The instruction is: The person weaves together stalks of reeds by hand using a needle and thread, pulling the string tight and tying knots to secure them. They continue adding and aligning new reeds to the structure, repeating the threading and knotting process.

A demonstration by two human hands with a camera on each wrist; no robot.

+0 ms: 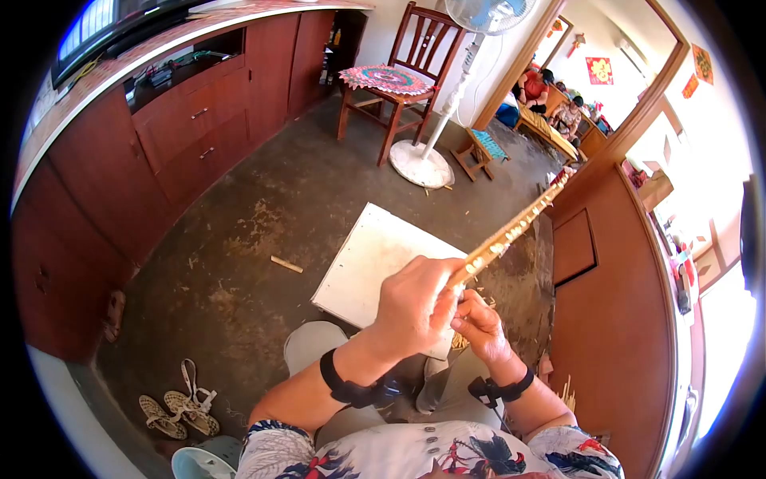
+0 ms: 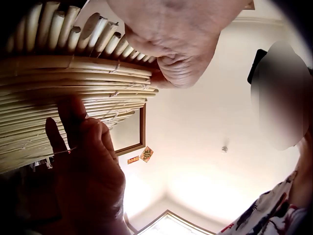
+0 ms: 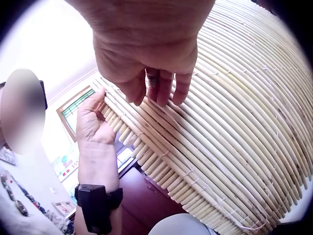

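A mat of pale plant stalks stitched side by side (image 3: 230, 98) is tilted up, nearly edge-on in the head view. My left hand (image 1: 419, 303) grips it at a corner, its thumb by the cut stalk ends in the right wrist view. Close to the mat's near face is my right hand (image 1: 483, 327), with bent fingers and the thumb against them. A thin thread (image 2: 62, 152) runs to the right hand's fingers in the left wrist view, and they pinch it. More loose thread (image 3: 252, 227) loops over the mat's lower edge.
A white board (image 1: 375, 255) lies before my knees. Beyond it stand a wooden chair (image 1: 391, 88), a fan base (image 1: 419, 164) and a small folding stool (image 1: 479, 152). Sandals (image 1: 187, 407) and a bucket (image 1: 203, 459) are at lower left. Cabinets (image 1: 191, 128) line the left wall.
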